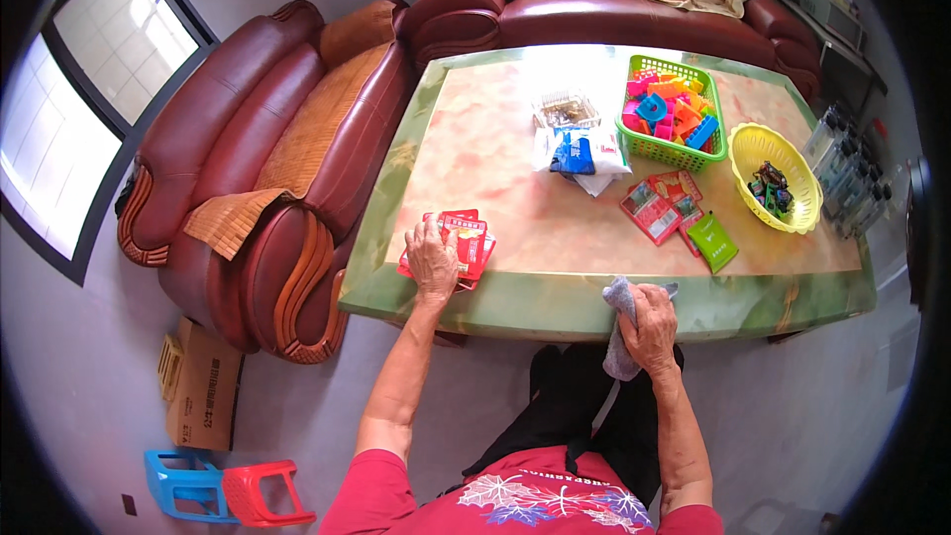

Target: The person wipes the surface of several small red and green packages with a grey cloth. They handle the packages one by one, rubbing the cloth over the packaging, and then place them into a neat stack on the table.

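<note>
My left hand point(433, 256) lies palm down on a loose pile of red packets point(475, 238) at the near left of the table. Its fingers are stretched over them, and part of the pile is hidden under the palm. At the table's near edge, my right hand point(651, 325) is closed around a grey cloth point(621, 342), which hangs down past the edge. Farther in, more red packets point(652, 211) lie overlapping, with a green packet point(713, 242) beside them.
A green basket point(674, 152) of colourful blocks stands at the back right, near a yellow basket point(804, 213) of small wrapped items. White and blue packages point(580, 151) lie mid-table by a clear container point(567, 109). Bottles point(842, 178) line the right. A sofa point(223, 139) flanks the table point(525, 312).
</note>
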Available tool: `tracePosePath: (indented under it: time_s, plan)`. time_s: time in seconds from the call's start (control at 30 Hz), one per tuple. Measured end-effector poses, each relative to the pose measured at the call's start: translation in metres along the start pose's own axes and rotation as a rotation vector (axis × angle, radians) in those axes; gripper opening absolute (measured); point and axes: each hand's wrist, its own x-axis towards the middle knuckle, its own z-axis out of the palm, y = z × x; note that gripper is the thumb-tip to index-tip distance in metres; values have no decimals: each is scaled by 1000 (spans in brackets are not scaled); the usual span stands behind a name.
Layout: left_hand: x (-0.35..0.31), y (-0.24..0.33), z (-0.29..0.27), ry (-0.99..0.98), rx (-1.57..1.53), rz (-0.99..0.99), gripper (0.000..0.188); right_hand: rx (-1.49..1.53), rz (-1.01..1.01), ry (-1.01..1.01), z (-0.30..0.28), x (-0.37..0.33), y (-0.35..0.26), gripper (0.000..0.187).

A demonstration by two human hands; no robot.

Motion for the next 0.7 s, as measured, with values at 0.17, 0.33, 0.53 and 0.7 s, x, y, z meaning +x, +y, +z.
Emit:
tracePosePath:
  time_s: [0.17,0.33,0.53,0.7]
  plan:
    - [-2,0,0,2,163,78,48,35,8,0,-3,4,-1,39]
    - [0,43,-6,80,207,169,47,127,59,-133,-11,12,8,36]
    - [-10,163,45,-117,-244,608,41,191,105,253,1,7,16,32]
    - [-36,219,90,-364,-330,746,55,312,191,394,-4,0,14,27]
